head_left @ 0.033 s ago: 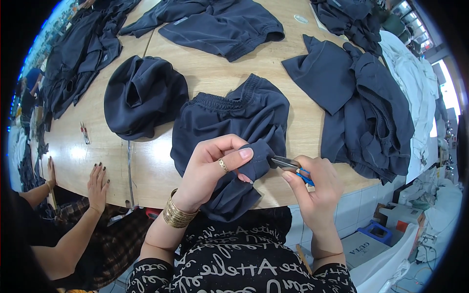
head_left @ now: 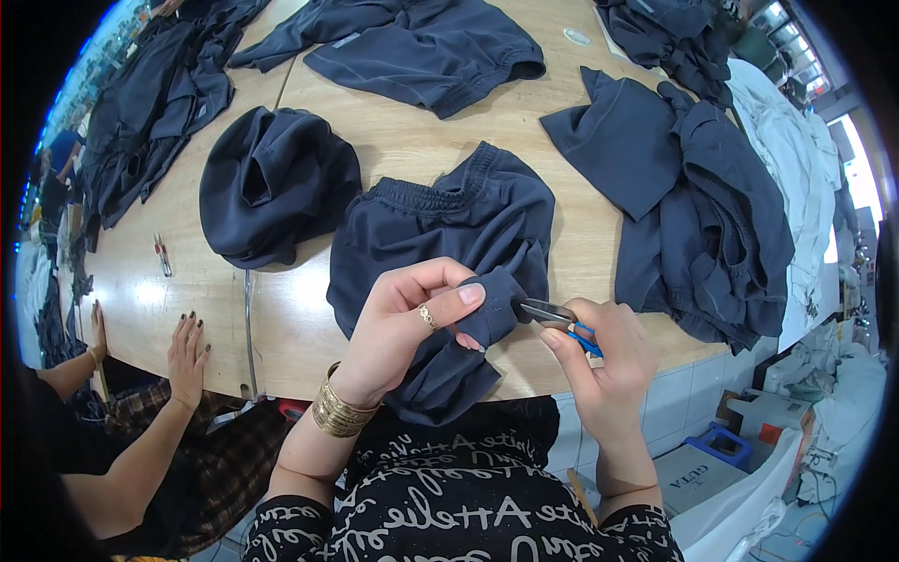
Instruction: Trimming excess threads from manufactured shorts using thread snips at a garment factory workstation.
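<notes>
- Two hands work one pair of dark navy shorts [head_left: 440,234], which lies on the wooden table [head_left: 393,131] at its near edge, the hem hanging over toward the person.
- Left hand [head_left: 403,323] is clamped on a folded bit of the shorts' hem, thumb over fingers, lifting it off the table so the edge faces the cutter.
- Right hand [head_left: 604,361] is closed round small thread snips [head_left: 552,317] with a blue handle, blade tips touching the pinched fabric; likely trimming loose thread.
- Gold bangles [head_left: 339,410] on the left wrist.
- Other dark garments sit around: rounded bundle [head_left: 272,183] to the left, heap [head_left: 693,187] to the right.
- Another person's hand [head_left: 187,356] rests flat on the table edge, well apart; a second tool [head_left: 163,255] lies near it.
</notes>
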`<state>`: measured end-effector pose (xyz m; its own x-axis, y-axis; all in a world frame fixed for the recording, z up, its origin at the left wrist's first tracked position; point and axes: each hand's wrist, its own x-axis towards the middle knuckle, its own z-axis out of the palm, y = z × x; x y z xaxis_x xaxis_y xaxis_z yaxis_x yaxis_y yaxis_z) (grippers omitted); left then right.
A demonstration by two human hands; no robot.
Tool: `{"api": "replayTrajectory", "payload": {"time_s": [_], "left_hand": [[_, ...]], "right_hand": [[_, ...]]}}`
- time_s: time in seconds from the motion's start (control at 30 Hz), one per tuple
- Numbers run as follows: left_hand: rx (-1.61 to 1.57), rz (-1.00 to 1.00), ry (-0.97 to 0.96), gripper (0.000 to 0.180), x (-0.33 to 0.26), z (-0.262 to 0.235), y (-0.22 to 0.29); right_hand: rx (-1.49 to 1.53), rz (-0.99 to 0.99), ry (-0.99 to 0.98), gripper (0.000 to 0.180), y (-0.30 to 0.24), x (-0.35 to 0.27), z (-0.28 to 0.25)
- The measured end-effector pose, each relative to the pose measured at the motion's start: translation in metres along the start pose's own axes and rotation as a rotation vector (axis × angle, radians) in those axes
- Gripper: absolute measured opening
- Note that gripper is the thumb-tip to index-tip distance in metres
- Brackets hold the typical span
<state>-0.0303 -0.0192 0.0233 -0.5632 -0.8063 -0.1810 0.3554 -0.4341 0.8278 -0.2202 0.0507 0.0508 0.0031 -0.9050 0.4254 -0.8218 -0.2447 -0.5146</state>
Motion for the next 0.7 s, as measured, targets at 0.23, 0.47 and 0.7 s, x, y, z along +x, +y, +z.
{"api": "replayTrajectory", "payload": {"time_s": [0.23, 0.47, 0.7], "left_hand": [[-0.014, -0.009, -0.013, 0.015, 0.000, -0.002, -0.001], [0.013, -0.012, -0.022, 0.016, 0.000, -0.003, 0.001], [0.104, -0.045, -0.076, 0.016, 0.001, -0.001, 0.000]], "right_hand": [[0.183, 0.173, 0.005, 0.027, -0.001, -0.002, 0.004], [0.415, 0.278, 0.000, 0.030, -0.001, 0.003, 0.005], [0.715, 0.366, -0.215, 0.022, 0.008, 0.019, 0.019]]}}
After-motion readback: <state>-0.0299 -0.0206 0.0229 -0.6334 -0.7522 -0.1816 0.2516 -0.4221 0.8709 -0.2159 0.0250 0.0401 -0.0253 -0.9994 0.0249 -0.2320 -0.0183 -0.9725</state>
